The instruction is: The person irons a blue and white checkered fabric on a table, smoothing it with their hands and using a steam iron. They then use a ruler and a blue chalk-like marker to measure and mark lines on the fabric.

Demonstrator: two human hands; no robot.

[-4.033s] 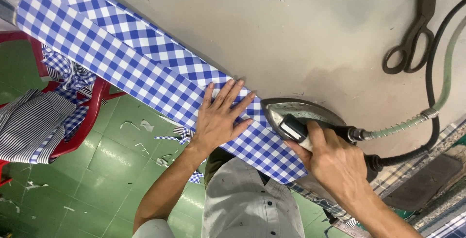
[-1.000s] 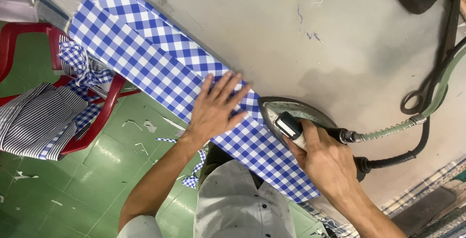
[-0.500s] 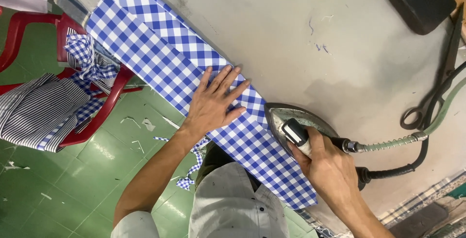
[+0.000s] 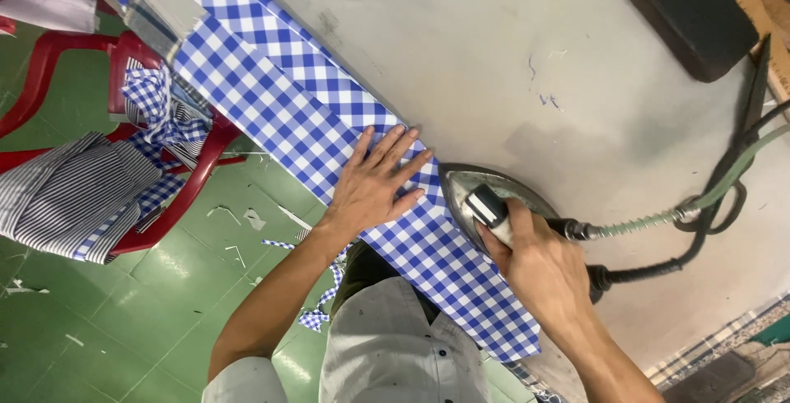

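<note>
Pressing station: checked cloth strip under iron

Blue-and-white checked fabric strip [image 4: 329, 136] lies diagonally along the edge of the grey table [image 4: 510, 57]. Left hand [image 4: 374, 179] flat on it, fingers spread and released. Right hand [image 4: 539, 267] clenched round the handle of the steam iron [image 4: 485, 193], whose soleplate touches the strip just beside the left fingertips; hose [image 4: 658, 220] trails right
</note>
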